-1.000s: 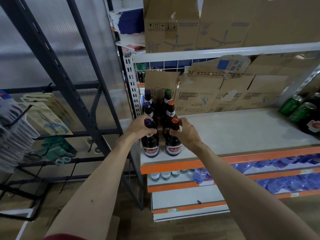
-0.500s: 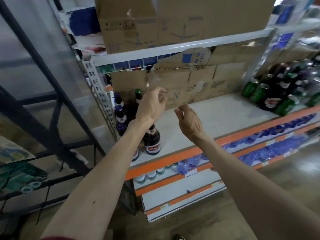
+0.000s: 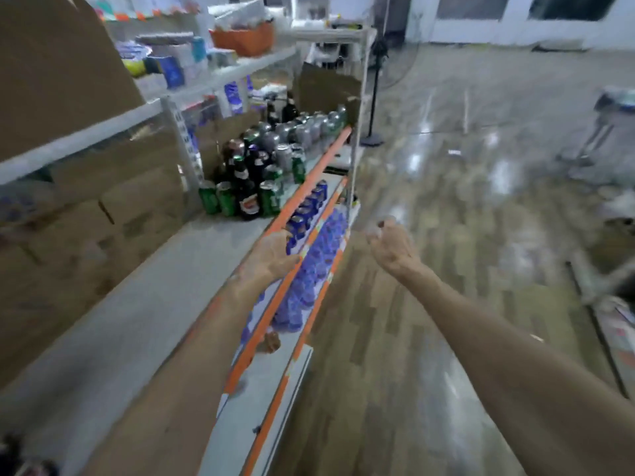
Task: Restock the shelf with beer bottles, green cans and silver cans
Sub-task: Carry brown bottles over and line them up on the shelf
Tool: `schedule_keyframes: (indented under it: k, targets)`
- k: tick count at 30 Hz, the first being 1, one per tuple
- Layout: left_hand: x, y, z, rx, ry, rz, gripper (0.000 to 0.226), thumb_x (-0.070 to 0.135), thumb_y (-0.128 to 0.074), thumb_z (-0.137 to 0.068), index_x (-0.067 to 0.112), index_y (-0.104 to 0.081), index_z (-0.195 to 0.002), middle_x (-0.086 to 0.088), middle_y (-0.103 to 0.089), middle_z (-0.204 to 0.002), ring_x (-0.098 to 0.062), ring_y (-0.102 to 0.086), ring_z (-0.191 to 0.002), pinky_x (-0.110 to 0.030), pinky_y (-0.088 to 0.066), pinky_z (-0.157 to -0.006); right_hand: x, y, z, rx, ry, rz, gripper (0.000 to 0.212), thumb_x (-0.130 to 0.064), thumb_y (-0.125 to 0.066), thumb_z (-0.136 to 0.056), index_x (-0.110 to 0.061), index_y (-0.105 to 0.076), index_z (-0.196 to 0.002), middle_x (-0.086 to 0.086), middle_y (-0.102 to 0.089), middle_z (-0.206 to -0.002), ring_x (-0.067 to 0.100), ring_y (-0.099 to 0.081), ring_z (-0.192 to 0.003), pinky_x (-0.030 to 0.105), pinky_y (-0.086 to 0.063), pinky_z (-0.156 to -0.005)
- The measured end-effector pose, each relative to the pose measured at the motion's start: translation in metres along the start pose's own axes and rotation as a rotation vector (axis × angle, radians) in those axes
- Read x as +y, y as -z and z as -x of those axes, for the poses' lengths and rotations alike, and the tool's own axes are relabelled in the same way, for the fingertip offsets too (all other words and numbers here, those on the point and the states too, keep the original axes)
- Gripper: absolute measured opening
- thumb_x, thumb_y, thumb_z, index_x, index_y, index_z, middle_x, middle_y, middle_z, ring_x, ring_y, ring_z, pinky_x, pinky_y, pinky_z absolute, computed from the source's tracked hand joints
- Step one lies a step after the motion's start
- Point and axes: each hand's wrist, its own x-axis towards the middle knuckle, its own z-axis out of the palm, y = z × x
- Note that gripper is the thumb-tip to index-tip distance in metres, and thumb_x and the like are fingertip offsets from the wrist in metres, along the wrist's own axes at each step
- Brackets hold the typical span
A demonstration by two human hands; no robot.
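head view: beer bottles [image 3: 245,187] stand beyond left hand [image 3: 275,255]

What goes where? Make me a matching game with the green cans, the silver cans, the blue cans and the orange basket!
1 green cans
2 silver cans
3 blue cans
4 orange basket

A highest up of the four
B lowest down of the four
C beside the nearest bottle
D far end of the row

Pairs: 1-C, 2-D, 3-B, 4-A.
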Motion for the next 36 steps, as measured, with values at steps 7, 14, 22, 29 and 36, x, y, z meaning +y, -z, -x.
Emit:
schedule_keyframes:
  k: [7, 14, 22, 29, 36]
  targets:
    - [0.081, -0.059, -0.095, -0.067, -0.067, -0.097, 0.046, 0.030, -0.060, -0.096, 0.000, -0.051, -0.129, -0.015, -0.057, -0.120, -0.028, -0.054, -0.107, -0.036, -0.044, -0.089, 0.064, 0.037, -0.071, -0.013, -0.001, -0.011, 0.033, -0.030, -0.051, -0.096, -0.007, -0.051, -0.119, 0.015, -0.062, -0.120, 0.035, -0.059, -0.108, 0.041, -0.047, -0.088]
    - [0.115, -0.088, -0.161, -0.126, -0.058, -0.064, 0.047, 0.029, -0.058, -0.097, 0.005, -0.045, -0.136, -0.012, -0.052, -0.126, -0.028, -0.052, -0.110, -0.036, -0.042, -0.089, 0.104, 0.034, -0.129, -0.172, -0.064, 0.034, 0.047, -0.035, -0.047, -0.099, -0.002, -0.045, -0.131, 0.017, -0.056, -0.130, 0.035, -0.053, -0.118, 0.039, -0.044, -0.092]
    - [0.155, -0.132, -0.284, -0.191, -0.098, -0.021, 0.035, 0.027, -0.059, -0.097, 0.009, -0.049, -0.126, -0.014, -0.053, -0.124, -0.026, -0.051, -0.116, -0.035, -0.040, -0.097, 0.150, 0.022, -0.238, -0.198, -0.100, 0.067, 0.043, -0.033, -0.049, -0.099, -0.002, -0.047, -0.128, 0.020, -0.058, -0.128, 0.038, -0.055, -0.116, 0.043, -0.047, -0.095]
    - [0.217, -0.151, -0.427, -0.201, -0.114, 0.026, 0.048, 0.024, -0.062, -0.094, -0.002, -0.051, -0.132, -0.019, -0.054, -0.136, -0.033, -0.053, -0.122, -0.039, -0.042, -0.099, 0.192, 0.050, -0.372, -0.145, -0.141, 0.075, 0.032, -0.030, -0.050, -0.097, -0.003, -0.053, -0.114, 0.020, -0.062, -0.116, 0.038, -0.059, -0.108, 0.038, -0.047, -0.084]
    - [0.292, -0.154, -0.549, -0.190, -0.177, -0.006, 0.049, 0.029, -0.063, -0.092, 0.007, -0.052, -0.134, -0.011, -0.055, -0.138, -0.028, -0.051, -0.126, -0.036, -0.040, -0.100, 0.222, 0.090, -0.495, -0.089, -0.167, 0.021, 0.032, -0.029, -0.051, -0.096, -0.003, -0.055, -0.114, 0.015, -0.064, -0.109, 0.034, -0.061, -0.104, 0.034, -0.045, -0.076]
